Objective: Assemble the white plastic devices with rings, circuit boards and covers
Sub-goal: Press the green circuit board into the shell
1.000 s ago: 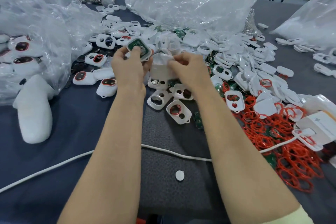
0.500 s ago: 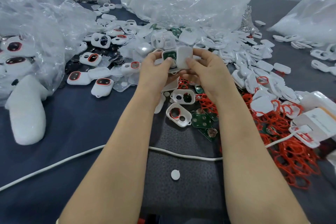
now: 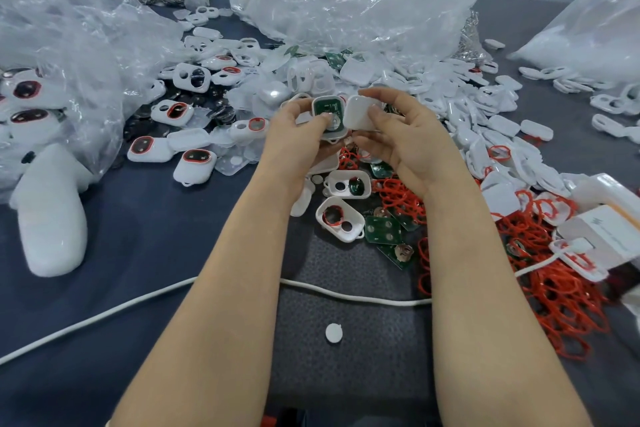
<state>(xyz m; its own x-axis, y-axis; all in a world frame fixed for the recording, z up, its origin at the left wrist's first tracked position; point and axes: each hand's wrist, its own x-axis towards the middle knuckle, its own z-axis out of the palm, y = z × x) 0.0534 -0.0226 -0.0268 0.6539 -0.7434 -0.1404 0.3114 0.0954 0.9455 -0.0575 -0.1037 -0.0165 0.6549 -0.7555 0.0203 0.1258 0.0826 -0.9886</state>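
I see left hand [image 3: 294, 137] gripping shell [image 3: 331, 138], board [image 3: 329, 109] in. Right hand [image 3: 398, 140] pinches cover [image 3: 360, 113] just beside it, not yet on. Ring fitted? Can't tell. Few finished units [image 3: 194, 160] left of left hand; heaps remain.

Table [image 3: 138, 236] under dark blue cloth, with a grey textured mat [image 3: 346, 374] at the near-edge centre. White cable [image 3: 346, 293] runs side to side across the near part. Small white disc [image 3: 334, 333] on the mat. Mid-table: white shells [image 3: 498, 125] and green circuit boards [image 3: 382, 229]. Right side: red rings [image 3: 554, 288] heaped, white box [image 3: 595, 236]. Far and left edges: clear plastic bags [image 3: 346, 3].
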